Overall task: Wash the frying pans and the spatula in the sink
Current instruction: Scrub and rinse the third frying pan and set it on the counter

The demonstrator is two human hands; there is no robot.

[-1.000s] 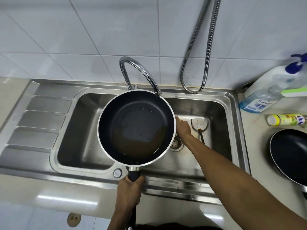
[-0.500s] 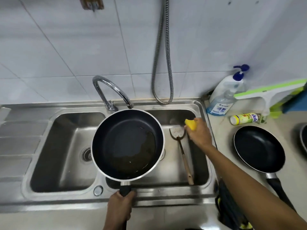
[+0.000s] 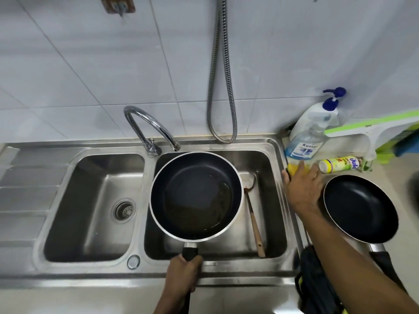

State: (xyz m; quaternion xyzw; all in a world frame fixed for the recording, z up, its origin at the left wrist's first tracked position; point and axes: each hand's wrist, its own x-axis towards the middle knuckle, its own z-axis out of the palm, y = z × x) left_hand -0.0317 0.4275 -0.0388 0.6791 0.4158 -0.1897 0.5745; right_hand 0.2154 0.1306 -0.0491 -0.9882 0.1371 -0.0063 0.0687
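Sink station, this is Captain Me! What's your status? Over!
Left hand grips oily pan over right basin. Right hand holds yellow sponge. Spatula in basin, second pan on counter.

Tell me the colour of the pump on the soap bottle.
Dark blue pump, seen best in the head view.

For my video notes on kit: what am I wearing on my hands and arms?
Nothing shows. Left hand and right hand are ungloved, no watch or band at the wrists. Left forearm and right forearm are bare to the frame edge, no sleeve in view.
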